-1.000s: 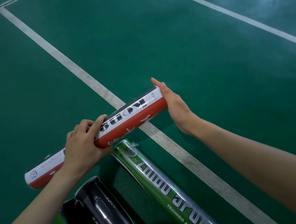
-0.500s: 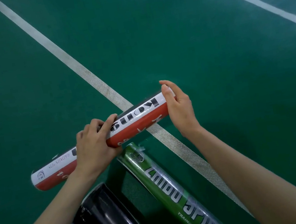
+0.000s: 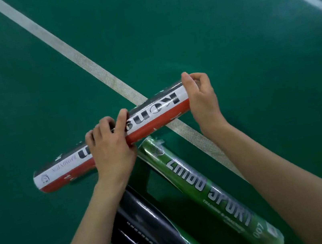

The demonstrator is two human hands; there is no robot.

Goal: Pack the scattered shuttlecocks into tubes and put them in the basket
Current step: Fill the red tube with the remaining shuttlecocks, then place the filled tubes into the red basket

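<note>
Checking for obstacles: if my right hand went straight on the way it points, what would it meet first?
Nothing visible: past the right hand on the red tube lies only green floor, though depth is unclear.

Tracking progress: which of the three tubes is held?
The red-and-white tube: left hand grips its middle, right hand its end; the green tube and black tube lie unheld.

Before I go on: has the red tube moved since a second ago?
No. The red tube still crosses the white line at the same spot, near its right-hand end, and the green tube still ends right beside it.
</note>
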